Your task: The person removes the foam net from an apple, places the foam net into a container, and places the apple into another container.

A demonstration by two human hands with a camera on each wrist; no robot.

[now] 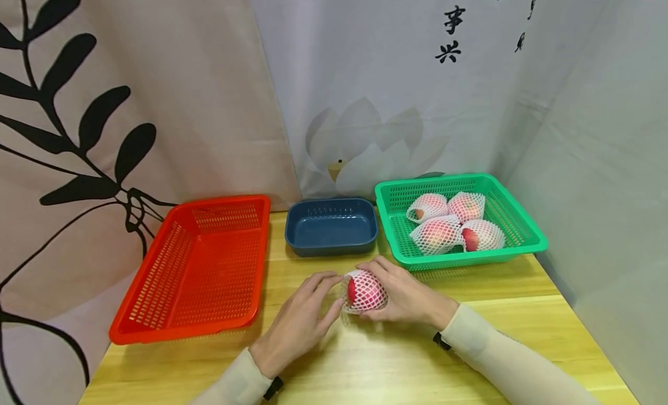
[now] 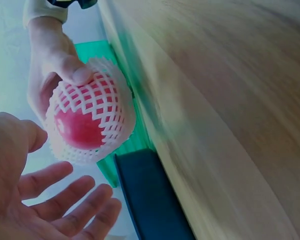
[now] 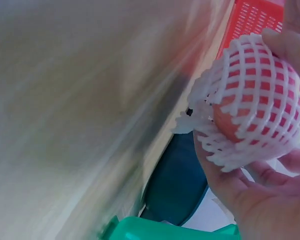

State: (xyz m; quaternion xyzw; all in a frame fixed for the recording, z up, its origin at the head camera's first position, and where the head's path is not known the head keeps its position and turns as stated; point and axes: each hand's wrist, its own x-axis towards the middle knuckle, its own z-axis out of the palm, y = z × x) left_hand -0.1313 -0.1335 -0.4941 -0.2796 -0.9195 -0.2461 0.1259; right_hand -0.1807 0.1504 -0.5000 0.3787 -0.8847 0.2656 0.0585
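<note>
My right hand grips a red apple in a white foam net sleeve, above the table in front of the blue dish. The net's open end faces left and bares a patch of red skin, plain in the left wrist view on the apple. My left hand is at that open end, its fingers spread and relaxed, fingertips right by the net's edge. In the right wrist view the right hand cups the apple from below.
A red basket stands at the left. Behind the hands is a dark blue dish. The green basket at the back right contains several net-wrapped apples. A printed curtain hangs behind the wooden table.
</note>
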